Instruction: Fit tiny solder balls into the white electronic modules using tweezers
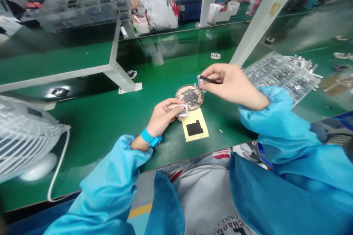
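Near the centre of the frame, the L hand holds a small white part w/ its long axis approx. level, one end pointing to the R side of the frame. It lies btwn thumb & fingers, sticking out past the thumb tip; thumb & index are pinching it, the other fingers curled below.

Up & to the R, just R of centre, the R hand has thumb & index pressed together on a black tool. The tool's long axis runs almost level, tilted slightly: L end higher, pointing L; R end going back btwn the fingers. A clear piece sits at its L end, exact shape too small to tell.

Btwn the hands is a round tray w/ a dark perforated middle & pale bits round the edge. Just below it, a yellow sheet w/ a black patch lies on the green table. Compartment box w/ small parts: upper R of frame. White fan: far L. Blue wristband on the L wrist.
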Demonstrator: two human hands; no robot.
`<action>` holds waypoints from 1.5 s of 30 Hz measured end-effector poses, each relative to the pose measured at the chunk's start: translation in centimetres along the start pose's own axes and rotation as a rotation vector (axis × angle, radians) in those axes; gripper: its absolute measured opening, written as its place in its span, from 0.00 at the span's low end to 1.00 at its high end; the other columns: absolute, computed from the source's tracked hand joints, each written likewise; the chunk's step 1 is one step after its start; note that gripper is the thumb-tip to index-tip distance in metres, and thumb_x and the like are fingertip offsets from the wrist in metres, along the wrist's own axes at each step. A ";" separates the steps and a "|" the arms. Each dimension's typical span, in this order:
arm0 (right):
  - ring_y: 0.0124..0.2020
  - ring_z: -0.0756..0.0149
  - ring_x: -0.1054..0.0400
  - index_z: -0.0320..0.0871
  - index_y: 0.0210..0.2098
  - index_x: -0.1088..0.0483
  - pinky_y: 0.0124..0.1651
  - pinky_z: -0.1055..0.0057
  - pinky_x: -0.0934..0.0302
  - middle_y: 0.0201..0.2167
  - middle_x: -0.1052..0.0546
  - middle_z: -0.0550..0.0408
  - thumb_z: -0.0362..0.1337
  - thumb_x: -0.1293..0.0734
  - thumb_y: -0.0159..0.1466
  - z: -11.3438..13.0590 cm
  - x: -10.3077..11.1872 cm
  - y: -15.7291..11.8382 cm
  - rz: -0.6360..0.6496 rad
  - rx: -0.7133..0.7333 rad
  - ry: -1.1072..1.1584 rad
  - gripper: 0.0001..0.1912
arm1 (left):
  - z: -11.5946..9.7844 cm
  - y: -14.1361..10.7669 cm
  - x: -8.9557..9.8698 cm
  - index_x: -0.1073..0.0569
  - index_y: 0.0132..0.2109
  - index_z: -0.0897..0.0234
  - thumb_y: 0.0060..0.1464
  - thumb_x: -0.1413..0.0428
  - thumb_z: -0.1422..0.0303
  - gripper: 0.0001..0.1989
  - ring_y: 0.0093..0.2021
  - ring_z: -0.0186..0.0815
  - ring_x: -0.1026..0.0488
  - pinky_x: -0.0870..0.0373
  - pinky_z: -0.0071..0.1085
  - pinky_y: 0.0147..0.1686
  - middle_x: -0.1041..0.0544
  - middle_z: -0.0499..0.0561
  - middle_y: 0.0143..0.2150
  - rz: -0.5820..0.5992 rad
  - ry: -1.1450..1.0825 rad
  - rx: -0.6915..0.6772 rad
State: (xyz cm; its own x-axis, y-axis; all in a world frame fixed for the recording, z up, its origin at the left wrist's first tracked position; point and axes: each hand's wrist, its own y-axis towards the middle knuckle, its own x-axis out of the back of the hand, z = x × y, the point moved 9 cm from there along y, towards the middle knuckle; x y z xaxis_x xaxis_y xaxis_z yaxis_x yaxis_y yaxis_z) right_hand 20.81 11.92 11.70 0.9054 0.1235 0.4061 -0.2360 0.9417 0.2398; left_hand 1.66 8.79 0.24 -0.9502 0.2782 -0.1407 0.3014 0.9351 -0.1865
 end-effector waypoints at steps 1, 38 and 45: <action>0.38 0.62 0.23 0.38 0.40 0.22 0.41 0.66 0.28 0.36 0.18 0.50 0.40 0.23 0.58 -0.2 -1.0 0.3 0.028 0.014 0.032 0.14 | 0.0 0.1 0.3 0.23 0.44 0.67 0.51 0.30 0.57 0.21 0.24 0.28 0.27 0.45 0.19 0.18 0.20 0.52 0.32 -0.022 0.008 -0.005; 0.30 0.69 0.29 0.38 0.35 0.19 0.35 0.71 0.35 0.30 0.20 0.52 0.54 0.25 0.60 -7.3 -7.2 -2.6 0.260 -0.247 0.257 0.22 | -1.0 -0.8 -0.1 0.26 0.64 0.61 0.55 0.32 0.67 0.31 0.59 0.46 0.25 0.25 0.42 0.59 0.23 0.59 0.60 -0.060 0.160 -0.266; 0.30 0.70 0.30 0.38 0.35 0.20 0.34 0.72 0.36 0.31 0.19 0.52 0.52 0.23 0.58 -7.5 -7.3 -2.6 0.232 -0.278 0.291 0.21 | -0.9 -0.8 -0.2 0.26 0.63 0.63 0.53 0.30 0.67 0.31 0.57 0.44 0.23 0.25 0.38 0.58 0.22 0.59 0.58 -0.076 0.084 -0.235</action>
State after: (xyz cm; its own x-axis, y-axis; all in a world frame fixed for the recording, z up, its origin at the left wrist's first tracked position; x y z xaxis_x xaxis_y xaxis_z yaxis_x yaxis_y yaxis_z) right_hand 17.44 10.88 1.53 0.9106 0.3862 0.1469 -0.3766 0.9220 -0.0895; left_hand 1.56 8.20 1.33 -0.9756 0.2134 -0.0514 0.2116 0.9766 0.0387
